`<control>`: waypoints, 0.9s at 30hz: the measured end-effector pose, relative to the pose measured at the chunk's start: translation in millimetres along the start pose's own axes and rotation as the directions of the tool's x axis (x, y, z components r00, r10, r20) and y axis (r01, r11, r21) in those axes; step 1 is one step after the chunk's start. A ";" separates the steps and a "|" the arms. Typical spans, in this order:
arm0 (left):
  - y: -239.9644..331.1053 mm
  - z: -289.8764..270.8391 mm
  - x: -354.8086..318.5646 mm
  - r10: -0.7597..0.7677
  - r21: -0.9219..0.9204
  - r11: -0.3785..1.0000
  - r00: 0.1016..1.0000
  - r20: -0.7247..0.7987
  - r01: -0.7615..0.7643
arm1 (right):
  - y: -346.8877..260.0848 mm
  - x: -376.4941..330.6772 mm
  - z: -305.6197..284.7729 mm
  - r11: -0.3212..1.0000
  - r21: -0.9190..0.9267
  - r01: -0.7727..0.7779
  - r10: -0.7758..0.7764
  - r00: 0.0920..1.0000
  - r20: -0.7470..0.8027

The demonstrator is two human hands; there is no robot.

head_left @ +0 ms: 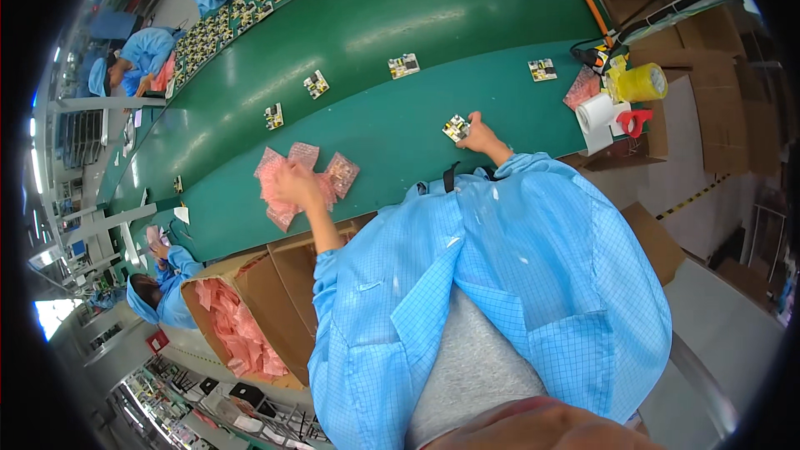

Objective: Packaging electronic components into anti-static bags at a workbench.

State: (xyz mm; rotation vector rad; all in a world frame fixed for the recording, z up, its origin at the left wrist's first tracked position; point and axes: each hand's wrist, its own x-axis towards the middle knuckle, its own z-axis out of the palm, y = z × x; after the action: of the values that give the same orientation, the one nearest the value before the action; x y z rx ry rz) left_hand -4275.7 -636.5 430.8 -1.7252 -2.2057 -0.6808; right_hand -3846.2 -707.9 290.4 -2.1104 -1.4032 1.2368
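My right hand (pixel 480 135) grips a small circuit board (pixel 455 127) by its edge, thumb and fingers closed, just over the green table. On the left, my left hand (pixel 298 187) reaches into a loose pile of pink bubble-wrap bags (pixel 271 168). Its fingers are bent onto the bags and seem to pinch one; the fingertips are partly lost among the pink film. Beside this hand lies another pink bubble bag (pixel 342 174), which seems to have something inside. Farther off, several similar boards lie spaced out, among them one board (pixel 403 66) at the middle and another board (pixel 542 70) at the right.
On the right table end stand a yellow tape roll (pixel 642 82), a white roll (pixel 595 112) and a red tool (pixel 635 122). A cardboard box (pixel 287 287) holding pink bags is at my left, below the table edge. Co-workers in blue sit along the far side and left, near many boards (pixel 204 40).
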 end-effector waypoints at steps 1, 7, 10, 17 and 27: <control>24.6 5.2 -13.7 0.088 -0.146 0.986 0.996 0.031 -0.082 | 6.3 0.4 -6.7 1.000 0.001 -0.007 0.007 1.000 0.008; 157.8 55.3 -138.5 0.415 -0.649 0.757 0.821 0.393 -0.072 | 45.6 0.0 -38.3 0.987 0.092 0.128 -0.137 0.985 0.102; 182.7 81.0 -204.3 0.566 -0.494 0.793 0.731 0.382 -0.356 | 74.7 2.2 -58.1 0.959 0.196 0.207 -0.215 0.976 0.022; 178.3 76.6 -220.0 0.516 -0.555 0.805 0.710 0.479 -0.210 | 64.3 -1.3 -63.7 0.995 0.101 -0.017 0.013 0.999 0.041; 160.3 60.6 -195.2 0.303 -0.214 0.953 0.630 0.715 -0.215 | 45.1 -2.5 -56.5 0.949 0.277 -0.152 0.119 0.984 0.133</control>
State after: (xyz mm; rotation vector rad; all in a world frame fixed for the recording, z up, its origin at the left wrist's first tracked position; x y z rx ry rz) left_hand -4065.5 -740.0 318.6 -2.6771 -2.2898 0.0254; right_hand -3775.1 -720.4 294.1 -1.9885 -1.0575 1.5344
